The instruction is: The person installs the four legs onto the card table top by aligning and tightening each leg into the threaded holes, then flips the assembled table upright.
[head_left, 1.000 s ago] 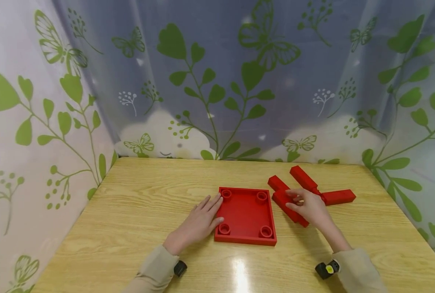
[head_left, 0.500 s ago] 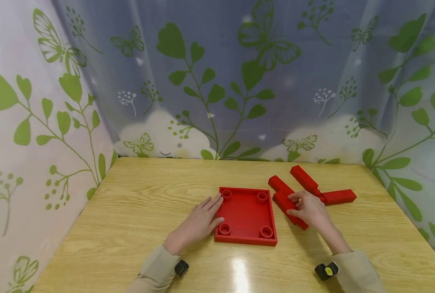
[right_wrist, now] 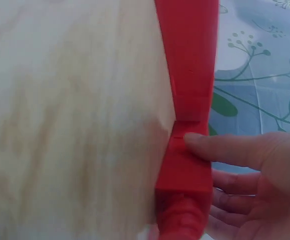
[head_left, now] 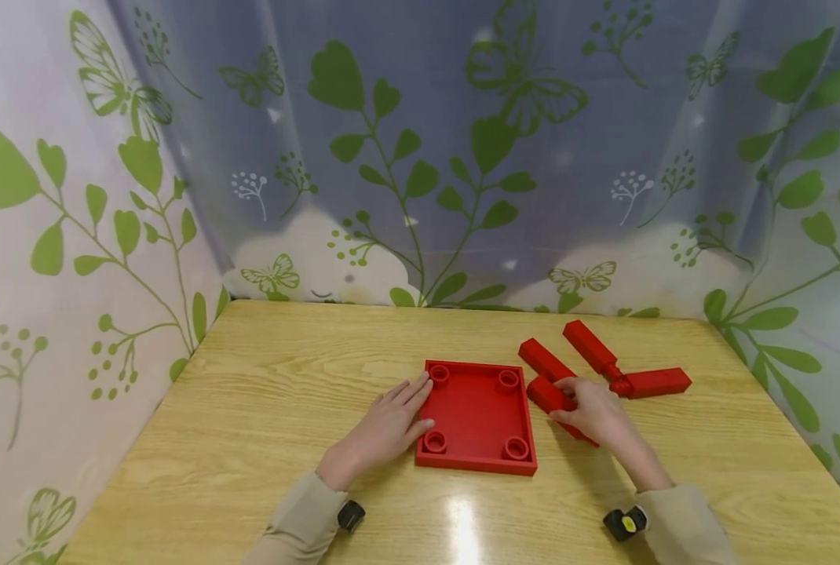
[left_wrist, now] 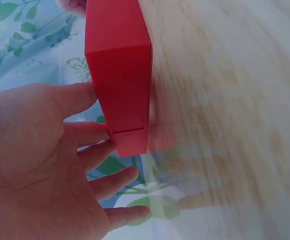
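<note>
A red square tabletop (head_left: 472,412) lies underside up, with a raised rim and a round socket in each corner. My left hand (head_left: 381,431) rests against its left edge, fingers spread and fairly straight; the left wrist view shows the thumb and fingertips touching the tabletop's side (left_wrist: 117,90). To the right, my right hand (head_left: 600,412) pinches a red square table leg (head_left: 547,394) between thumb and fingers. In the right wrist view, that leg's threaded end (right_wrist: 182,215) points towards the camera. Another red leg (head_left: 543,357) lies just behind the held one.
Two more red legs, one slanting (head_left: 589,345) and one lying sideways (head_left: 656,382), meet near their threaded ends behind my right hand. All lie on a wood-grain table (head_left: 286,377). A patterned curtain (head_left: 420,157) hangs along the table's back edge and sides.
My right hand has moved slightly towards me along the leg and closed its fingers and thumb around it. The left hand and tabletop have stayed in place.
</note>
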`<state>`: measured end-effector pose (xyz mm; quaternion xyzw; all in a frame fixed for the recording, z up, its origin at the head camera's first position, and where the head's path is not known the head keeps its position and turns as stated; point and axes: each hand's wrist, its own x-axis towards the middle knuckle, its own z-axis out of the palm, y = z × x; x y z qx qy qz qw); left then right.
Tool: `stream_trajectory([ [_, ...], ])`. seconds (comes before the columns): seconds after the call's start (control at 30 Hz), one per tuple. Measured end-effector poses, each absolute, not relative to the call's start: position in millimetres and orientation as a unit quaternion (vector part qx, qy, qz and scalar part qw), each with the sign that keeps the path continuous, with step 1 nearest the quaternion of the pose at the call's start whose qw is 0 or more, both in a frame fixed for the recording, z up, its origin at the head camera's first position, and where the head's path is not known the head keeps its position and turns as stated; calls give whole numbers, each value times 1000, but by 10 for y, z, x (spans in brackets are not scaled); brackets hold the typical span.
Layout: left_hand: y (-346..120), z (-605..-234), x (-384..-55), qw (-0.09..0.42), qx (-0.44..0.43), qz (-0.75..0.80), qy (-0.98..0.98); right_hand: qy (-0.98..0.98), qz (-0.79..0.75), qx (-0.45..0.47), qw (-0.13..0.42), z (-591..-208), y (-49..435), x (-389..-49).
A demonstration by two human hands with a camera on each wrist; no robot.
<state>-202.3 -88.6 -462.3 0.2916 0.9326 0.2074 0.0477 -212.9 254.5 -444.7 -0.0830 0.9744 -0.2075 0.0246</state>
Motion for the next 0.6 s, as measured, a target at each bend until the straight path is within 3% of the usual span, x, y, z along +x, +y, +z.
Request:
stream_trajectory([
  [0.33,-879,-4615,-2022,47,294,209,932,972,-222,-74,-20,-4404,2551,-2100],
  [0.6,-886,-4612,-2014,52,292,211,931,944,-298,-70,-123,-4346,2553,-2110],
])
